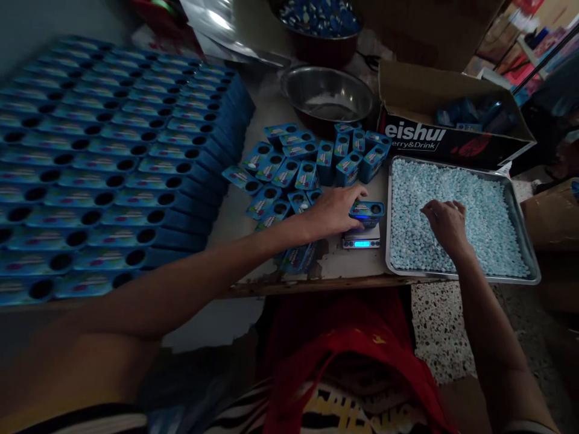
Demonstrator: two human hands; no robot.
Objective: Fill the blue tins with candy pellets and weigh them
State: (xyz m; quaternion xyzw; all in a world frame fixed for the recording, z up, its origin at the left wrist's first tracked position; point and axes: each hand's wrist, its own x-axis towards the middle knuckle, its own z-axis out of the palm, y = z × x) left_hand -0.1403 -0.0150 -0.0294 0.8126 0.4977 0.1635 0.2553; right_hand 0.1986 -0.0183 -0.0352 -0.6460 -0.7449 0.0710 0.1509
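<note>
A person's bare arms reach over a worktop, seen from the wearer's own head. The left hand (337, 211) holds a small blue box (367, 210) with a round dark hole in its top, thumb and fingers spread around one end of it. That box is on a small digital scale (362, 237) with a lit blue display, near the front edge of the worktop (348, 265). To its right lies a shallow metal tray (535, 268) spread with tiny pale blue pellets (488, 211). The right hand (447, 224) is over the pellets, its thumb and fingertips drawn together; whether anything is pinched between them cannot be told. Left of the scale and behind it, a loose cluster of similar blue boxes (284, 173) lies at various angles, some overlapping. Further left, a large block of matching boxes (108, 163) is lined up in close rows, their holes facing up. Behind the loose cluster is a wide metal bowl (328, 102), and behind the tray is an open cardboard carton (456, 135) with a black printed front and several blue items inside.
</note>
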